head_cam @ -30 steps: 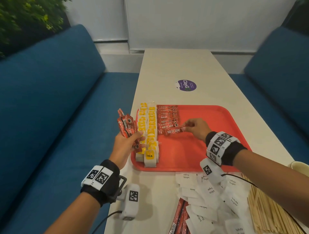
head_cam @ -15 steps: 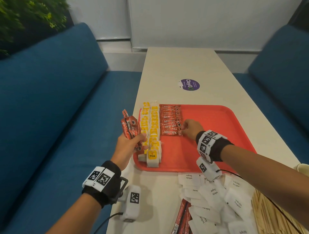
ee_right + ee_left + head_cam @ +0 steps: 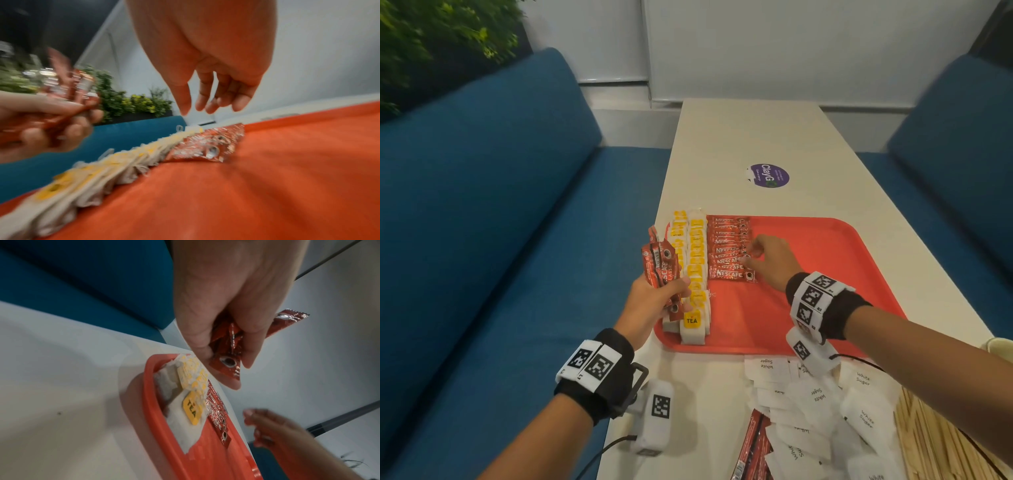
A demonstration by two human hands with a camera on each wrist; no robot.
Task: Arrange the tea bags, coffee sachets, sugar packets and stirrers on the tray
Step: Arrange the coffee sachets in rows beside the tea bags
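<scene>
A red tray point(image 3: 808, 308) lies on the white table. Along its left side stand two rows of tea bags point(image 3: 695, 260), with a row of red coffee sachets point(image 3: 726, 253) beside them. My left hand point(image 3: 654, 301) grips a bunch of coffee sachets point(image 3: 659, 265) just left of the tray; the wrist view shows the left hand's fingers point(image 3: 252, 340) curled round the bunch point(image 3: 226, 363). My right hand point(image 3: 751, 255) hovers at the right end of the sachet row. The right hand's fingers point(image 3: 205, 100) hang relaxed over the sachets point(image 3: 211, 142) and hold nothing.
White sugar packets point(image 3: 815, 401) are heaped on the table in front of the tray, with wooden stirrers point(image 3: 935, 442) to their right and loose coffee sachets point(image 3: 753, 445) to their left. A paper cup point(image 3: 1001, 347) stands at the right edge. Blue sofas flank the table.
My right hand slid the nearest sachet up against the row, let it go and lifted its fingers off. The left hand kept its bunch and moved little.
</scene>
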